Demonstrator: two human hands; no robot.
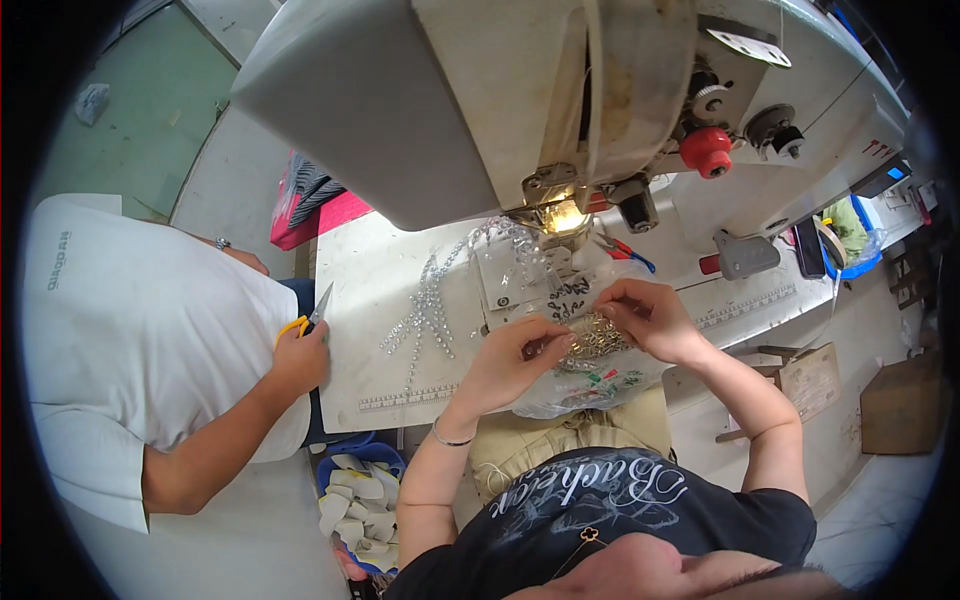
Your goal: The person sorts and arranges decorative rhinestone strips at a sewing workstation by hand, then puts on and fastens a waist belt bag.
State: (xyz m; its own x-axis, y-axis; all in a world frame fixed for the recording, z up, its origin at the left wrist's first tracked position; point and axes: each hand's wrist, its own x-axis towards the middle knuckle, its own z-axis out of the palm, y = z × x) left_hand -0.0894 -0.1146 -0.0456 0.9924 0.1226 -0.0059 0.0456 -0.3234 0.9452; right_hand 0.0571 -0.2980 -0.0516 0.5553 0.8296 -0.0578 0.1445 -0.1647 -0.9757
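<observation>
A sewing machine (350, 110) with a lit lamp (563, 217) stands over the white table. My left hand (515, 362) is closed, thumb and fingertips pinched together near the table's front edge. To its right my right hand (645, 315) also has its fingers pinched. Between and just below the two hands lies a heap of gold and silver beaded pieces (597, 342), partly in a clear plastic bag (550, 400). What the fingertips hold is too small to make out. Strings of clear rhinestones (428, 312) lie on the table left of the needle area.
At the left, a co-worker in a white shirt (170, 330) holds yellow-handled scissors (302, 325). Red-handled snips (625, 252) lie behind my right hand. A blue basket of pale pieces (360, 500) stands below the table, a phone (809, 248) at the right, a wooden stool (810, 385) beyond.
</observation>
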